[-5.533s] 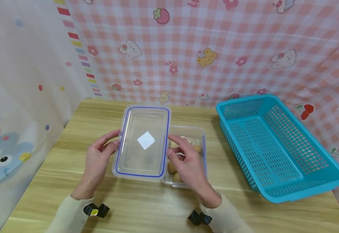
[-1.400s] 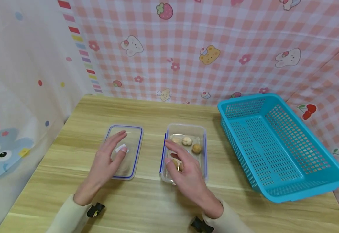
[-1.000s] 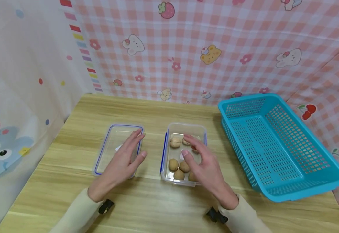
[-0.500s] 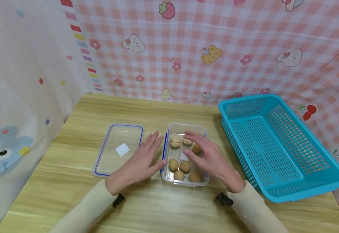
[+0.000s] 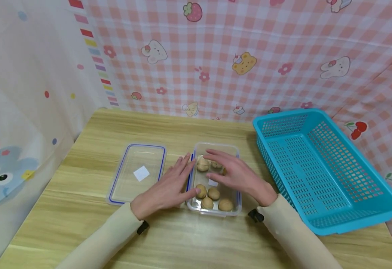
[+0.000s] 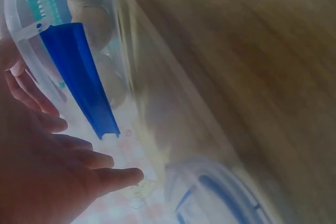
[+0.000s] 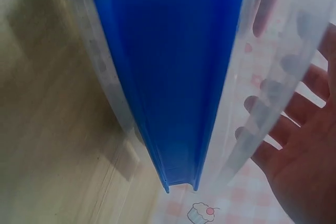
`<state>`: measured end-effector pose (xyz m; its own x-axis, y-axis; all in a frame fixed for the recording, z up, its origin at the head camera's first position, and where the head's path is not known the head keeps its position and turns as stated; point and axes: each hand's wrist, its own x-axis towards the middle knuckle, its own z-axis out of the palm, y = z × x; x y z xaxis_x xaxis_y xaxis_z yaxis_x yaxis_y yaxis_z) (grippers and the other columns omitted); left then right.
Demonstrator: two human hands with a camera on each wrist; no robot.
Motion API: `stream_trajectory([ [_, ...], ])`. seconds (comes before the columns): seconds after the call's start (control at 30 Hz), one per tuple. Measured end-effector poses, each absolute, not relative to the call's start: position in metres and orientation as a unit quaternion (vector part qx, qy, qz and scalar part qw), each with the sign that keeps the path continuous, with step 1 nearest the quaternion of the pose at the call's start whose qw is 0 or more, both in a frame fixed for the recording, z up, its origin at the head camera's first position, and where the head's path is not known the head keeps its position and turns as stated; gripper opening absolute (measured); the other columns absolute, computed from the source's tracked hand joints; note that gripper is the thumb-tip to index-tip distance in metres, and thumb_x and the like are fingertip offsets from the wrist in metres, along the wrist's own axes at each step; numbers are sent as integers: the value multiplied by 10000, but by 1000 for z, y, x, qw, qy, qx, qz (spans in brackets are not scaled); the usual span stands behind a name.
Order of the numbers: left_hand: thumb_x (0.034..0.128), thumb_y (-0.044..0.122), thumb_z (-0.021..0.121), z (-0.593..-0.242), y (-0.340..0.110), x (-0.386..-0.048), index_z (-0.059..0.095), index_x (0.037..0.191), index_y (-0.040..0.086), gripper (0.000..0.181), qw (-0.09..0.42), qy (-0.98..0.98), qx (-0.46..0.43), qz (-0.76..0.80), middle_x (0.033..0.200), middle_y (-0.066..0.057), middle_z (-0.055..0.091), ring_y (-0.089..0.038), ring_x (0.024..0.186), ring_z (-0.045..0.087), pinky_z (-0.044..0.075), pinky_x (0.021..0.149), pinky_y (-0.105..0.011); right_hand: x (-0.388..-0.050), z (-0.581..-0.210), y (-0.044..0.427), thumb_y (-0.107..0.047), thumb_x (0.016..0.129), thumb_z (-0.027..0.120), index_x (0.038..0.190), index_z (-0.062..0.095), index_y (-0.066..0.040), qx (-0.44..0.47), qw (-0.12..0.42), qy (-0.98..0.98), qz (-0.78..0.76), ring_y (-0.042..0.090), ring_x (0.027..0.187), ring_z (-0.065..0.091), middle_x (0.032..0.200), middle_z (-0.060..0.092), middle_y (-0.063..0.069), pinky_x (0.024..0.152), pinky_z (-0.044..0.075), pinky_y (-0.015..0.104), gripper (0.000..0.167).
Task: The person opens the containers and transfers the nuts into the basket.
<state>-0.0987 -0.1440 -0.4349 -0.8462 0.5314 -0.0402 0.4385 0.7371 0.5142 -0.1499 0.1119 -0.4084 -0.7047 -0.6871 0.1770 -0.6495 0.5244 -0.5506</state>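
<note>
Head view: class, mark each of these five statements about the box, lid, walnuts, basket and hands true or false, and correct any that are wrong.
1. The lid lies on the table, left of the box. True.
2. The basket stands to the right of the box. True.
3. The walnuts lie in the basket. False: the walnuts lie in the box.
4. The right hand is holding the lid. False: the right hand is over the box.
5. The left hand is at the box's left side. True.

On the pink checked cloth (image 5: 283, 37), low behind the table (image 5: 169, 129), stands a small reddish mark (image 5: 218, 118) resembling "e" (no other writing is readable).
</note>
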Motion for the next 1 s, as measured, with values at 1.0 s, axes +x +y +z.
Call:
stream_trajectory([
  [1.0, 1029, 585, 545, -440, -145, -101, 91, 1657, 59, 937, 121, 921, 267, 258, 1733, -103, -6, -373, 1579, 76, 201, 1246, -600, -188, -423, 88, -328, 981, 739, 1427, 631, -93, -388, 136, 886, -216, 330, 1423, 482, 1540, 518, 151, 1188, 393, 503, 516],
])
